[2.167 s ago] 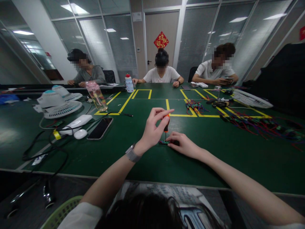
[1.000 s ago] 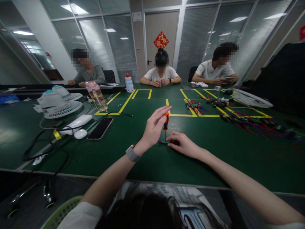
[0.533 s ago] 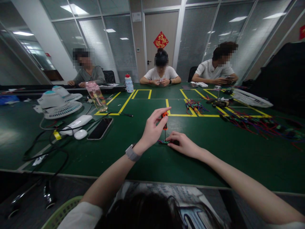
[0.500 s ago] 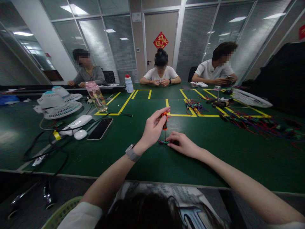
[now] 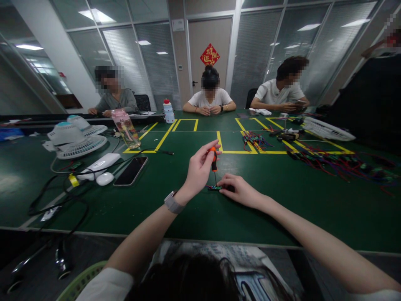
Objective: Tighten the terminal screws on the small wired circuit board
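Note:
My left hand [image 5: 200, 165] is closed around the orange and black handle of a screwdriver [image 5: 214, 164], which stands nearly upright. Its thin shaft runs down to a small green circuit board [image 5: 214, 188] lying on the green table [image 5: 175, 209]. Whether the tip sits in a screw is too small to tell. Resting on the table, my right hand [image 5: 236, 190] pinches the board's right end between thumb and fingers, hiding that end. A watch with a grey band [image 5: 174, 202] is on my left wrist.
On the left lie a phone [image 5: 130, 170], a white mouse [image 5: 105, 178], black cables and white fans [image 5: 78, 144]. A pink-lidded bottle [image 5: 125, 129] stands beyond them. Wired boards [image 5: 332, 161] spread over the right side. Several people sit across the table.
The view has shifted slightly. The screwdriver handle leans a little more to the left and my left fingers have shifted on it. My right hand stays on the board.

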`<state>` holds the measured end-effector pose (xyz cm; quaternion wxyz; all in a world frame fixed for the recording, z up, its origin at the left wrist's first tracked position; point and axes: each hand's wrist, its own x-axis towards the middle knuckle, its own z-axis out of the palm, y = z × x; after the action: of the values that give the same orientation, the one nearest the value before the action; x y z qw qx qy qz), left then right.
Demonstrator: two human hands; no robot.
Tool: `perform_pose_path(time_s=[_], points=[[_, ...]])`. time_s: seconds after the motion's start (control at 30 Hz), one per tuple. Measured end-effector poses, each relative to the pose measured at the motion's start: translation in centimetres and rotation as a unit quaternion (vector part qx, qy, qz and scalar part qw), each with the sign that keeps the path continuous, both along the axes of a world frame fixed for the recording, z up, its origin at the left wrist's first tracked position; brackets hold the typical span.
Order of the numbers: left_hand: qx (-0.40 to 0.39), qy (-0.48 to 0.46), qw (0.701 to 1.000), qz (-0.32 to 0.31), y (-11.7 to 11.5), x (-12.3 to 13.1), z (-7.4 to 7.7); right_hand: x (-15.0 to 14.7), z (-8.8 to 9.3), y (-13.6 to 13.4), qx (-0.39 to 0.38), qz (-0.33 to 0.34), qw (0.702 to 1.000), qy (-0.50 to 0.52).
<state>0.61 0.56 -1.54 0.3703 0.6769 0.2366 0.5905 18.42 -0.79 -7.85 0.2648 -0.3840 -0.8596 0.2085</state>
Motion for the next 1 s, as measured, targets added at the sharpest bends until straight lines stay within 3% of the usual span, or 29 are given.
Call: perform_pose_path(time_s=[0.2,0.37,0.57,0.73,0.9,1.0], points=[[0.078,0.057,0.990,0.107,-0.04,-0.34,0.22,-0.03,0.10,-0.05,-0.002,-0.004,1.000,-0.001],[0.040,0.027,0.999,0.023,-0.06,-0.17,0.19,-0.03,0.12,-0.09,-0.006,-0.004,1.000,0.002],[0.074,0.051,0.991,0.102,-0.07,-0.28,0.18,-0.07,0.16,-0.12,-0.004,-0.007,1.000,-0.001],[0.036,0.023,0.999,0.017,0.00,-0.23,0.22,-0.06,0.14,-0.15,-0.005,-0.005,1.000,0.003],[0.067,0.055,0.992,0.092,-0.03,-0.29,0.22,-0.08,0.18,-0.16,-0.003,-0.006,1.000,0.000],[0.072,0.060,0.992,0.086,0.02,-0.42,0.38,-0.09,0.24,-0.18,-0.002,-0.005,1.000,-0.002]])
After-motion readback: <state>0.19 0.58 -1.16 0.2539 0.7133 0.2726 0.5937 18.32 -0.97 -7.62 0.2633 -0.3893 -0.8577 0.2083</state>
